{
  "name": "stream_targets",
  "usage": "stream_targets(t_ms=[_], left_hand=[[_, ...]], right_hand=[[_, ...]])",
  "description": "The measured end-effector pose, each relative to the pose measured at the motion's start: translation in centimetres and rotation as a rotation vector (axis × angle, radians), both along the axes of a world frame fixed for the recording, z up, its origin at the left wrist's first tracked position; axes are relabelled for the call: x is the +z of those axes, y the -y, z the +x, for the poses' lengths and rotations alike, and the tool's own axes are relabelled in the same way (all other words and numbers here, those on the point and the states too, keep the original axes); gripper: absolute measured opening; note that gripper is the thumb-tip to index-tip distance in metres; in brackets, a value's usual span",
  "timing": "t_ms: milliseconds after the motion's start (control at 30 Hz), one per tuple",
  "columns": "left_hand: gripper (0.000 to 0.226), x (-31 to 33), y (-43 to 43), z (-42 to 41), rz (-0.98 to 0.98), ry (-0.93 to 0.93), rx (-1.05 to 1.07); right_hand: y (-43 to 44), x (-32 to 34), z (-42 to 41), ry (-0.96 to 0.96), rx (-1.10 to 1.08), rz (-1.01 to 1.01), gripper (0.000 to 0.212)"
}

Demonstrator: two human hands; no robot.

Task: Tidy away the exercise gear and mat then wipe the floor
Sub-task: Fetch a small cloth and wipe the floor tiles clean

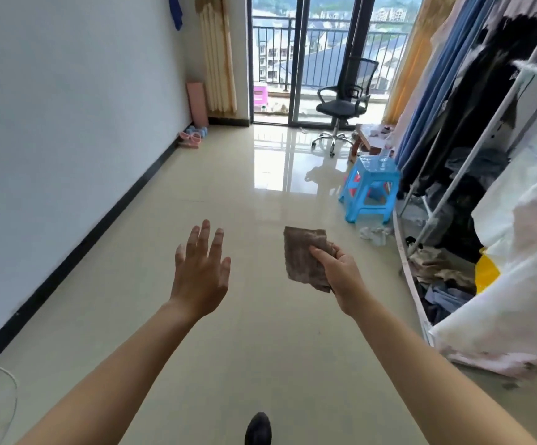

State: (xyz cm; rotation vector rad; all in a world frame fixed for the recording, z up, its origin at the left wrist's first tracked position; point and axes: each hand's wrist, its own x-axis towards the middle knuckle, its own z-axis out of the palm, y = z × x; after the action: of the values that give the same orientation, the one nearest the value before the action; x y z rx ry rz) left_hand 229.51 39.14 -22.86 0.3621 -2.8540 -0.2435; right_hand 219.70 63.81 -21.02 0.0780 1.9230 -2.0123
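Two bare arms reach forward over the floor [151,252]. The left hand [201,277] is palm down, its fingers [193,240] straight, spread and holding nothing. The right hand [341,268] pinches a brown cloth [302,255] that hangs just left of its knuckles, thumb on the front, the other fingers mostly hidden behind it. Far beyond the left fingertips a pink rolled mat [197,102] stands upright against the wall, with small blue and pink items [194,133] at its foot, too small to make out. A dark shoe [258,428] is cut off at the bottom edge.
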Motion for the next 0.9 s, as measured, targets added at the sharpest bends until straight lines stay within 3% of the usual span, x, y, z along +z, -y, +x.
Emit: stream_targets(t_ms=[367,533,700,900], left_hand=[[0.06,3.2,4.3,-34.8,-0.04,0.033,-0.035],[0.06,0.3,5.6,-47.5,-0.062,0.087,0.114],[0.06,-1.5,6.5,-55.6,0.018,0.176,0.376],[0.065,-2.4,9.4,-59.8,0.062,0.25,0.624]], right_hand=[[3.9,2.0,-34.2,0.001,0.003,0.015,0.019],[6.1,-1.4,-50.2,0.031,0.11,-0.011,0.013],[10.6,-3.5,-63.6,0.104,0.326,0.02,0.012],[19.4,-3.4,-74.0,0.121,0.59,0.145,0.011]])
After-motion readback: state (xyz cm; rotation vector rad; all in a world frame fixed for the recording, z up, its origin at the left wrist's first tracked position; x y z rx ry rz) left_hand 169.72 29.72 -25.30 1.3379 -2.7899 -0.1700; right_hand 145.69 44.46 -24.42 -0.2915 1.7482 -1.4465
